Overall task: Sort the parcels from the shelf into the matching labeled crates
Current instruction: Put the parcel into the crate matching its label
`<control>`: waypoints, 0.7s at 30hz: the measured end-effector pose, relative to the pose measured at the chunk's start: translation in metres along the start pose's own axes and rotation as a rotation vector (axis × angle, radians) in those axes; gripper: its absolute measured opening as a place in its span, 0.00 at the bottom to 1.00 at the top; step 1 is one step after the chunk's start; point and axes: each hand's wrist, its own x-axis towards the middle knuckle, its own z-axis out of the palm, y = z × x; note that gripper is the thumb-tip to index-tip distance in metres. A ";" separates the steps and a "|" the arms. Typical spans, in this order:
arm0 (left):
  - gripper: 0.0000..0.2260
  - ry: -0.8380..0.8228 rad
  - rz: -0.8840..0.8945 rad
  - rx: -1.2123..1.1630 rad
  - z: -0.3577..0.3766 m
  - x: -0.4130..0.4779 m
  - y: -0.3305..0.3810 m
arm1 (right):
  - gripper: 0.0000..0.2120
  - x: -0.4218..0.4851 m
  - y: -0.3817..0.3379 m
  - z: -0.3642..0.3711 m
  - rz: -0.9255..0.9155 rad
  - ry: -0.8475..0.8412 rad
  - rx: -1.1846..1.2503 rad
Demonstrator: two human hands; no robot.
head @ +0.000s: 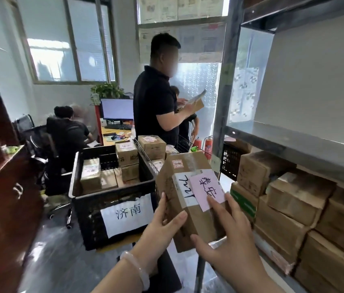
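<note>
Left hand (162,226) and right hand (230,242) both grip the brown cardboard parcel (196,218), held up between the black plastic crate (90,218) and the grey metal shelf (293,142); looks like the label-check step. Its pink handwritten label (206,192) doesn't seem to match the crate's white "济南" sign (127,214), so the next move is probably to find another crate. Stacked cardboard boxes (293,199) on the shelf, wire basket (145,151) behind, person in black shirt (156,106) standing.
</note>
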 end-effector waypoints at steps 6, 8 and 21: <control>0.44 0.137 0.037 0.440 -0.031 0.063 0.009 | 0.37 0.081 0.030 0.030 0.036 0.025 0.082; 0.43 0.194 0.060 0.633 -0.051 0.087 0.010 | 0.38 0.106 0.039 0.046 0.049 0.015 0.087; 0.32 0.257 0.146 1.084 -0.187 0.263 0.020 | 0.41 0.269 0.060 0.169 0.159 0.086 0.082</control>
